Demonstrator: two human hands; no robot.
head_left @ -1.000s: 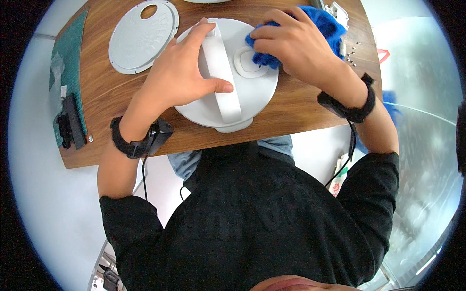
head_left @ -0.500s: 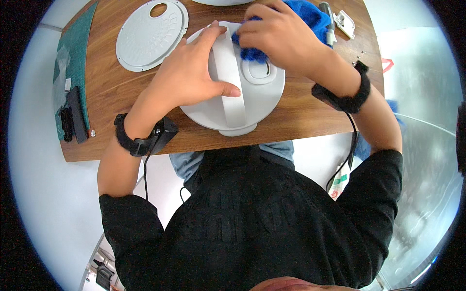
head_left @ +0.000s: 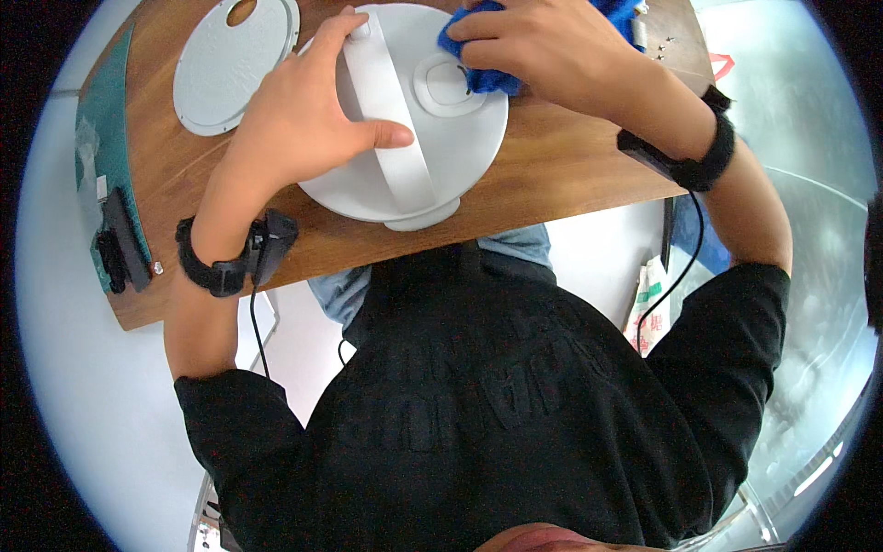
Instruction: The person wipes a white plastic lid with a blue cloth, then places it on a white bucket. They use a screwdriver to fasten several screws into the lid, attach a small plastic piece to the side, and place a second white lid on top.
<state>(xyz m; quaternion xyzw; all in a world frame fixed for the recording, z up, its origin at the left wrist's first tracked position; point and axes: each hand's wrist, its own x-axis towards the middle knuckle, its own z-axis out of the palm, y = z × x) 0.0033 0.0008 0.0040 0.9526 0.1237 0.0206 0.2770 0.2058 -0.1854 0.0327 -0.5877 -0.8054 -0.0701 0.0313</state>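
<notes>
White cover [head_left: 464, 152]: your left grip [head_left: 299, 120] spread apart against its handle [head_left: 379, 97]; your right grip [head_left: 543, 44] clamped on blue cloth [head_left: 497, 83].

place: workshop-like | signs: wooden worktop [head_left: 552, 152], green cutting mat [head_left: 110, 106], small loose metal parts [head_left: 662, 48]

Is a brown wood-grain table [head_left: 561, 166]. Bears, along its left end, a green cutting mat [head_left: 107, 110], with a small pale bit [head_left: 158, 269] just beside it. Carries, farther in, a flat white disc [head_left: 230, 74] pierced by a round hole near its far rim. Supports, close to the near edge, a round white cover [head_left: 451, 156] crossed by a raised bar [head_left: 409, 179]. Holds, toward the right end, a few small, scattered screws [head_left: 661, 48].
</notes>
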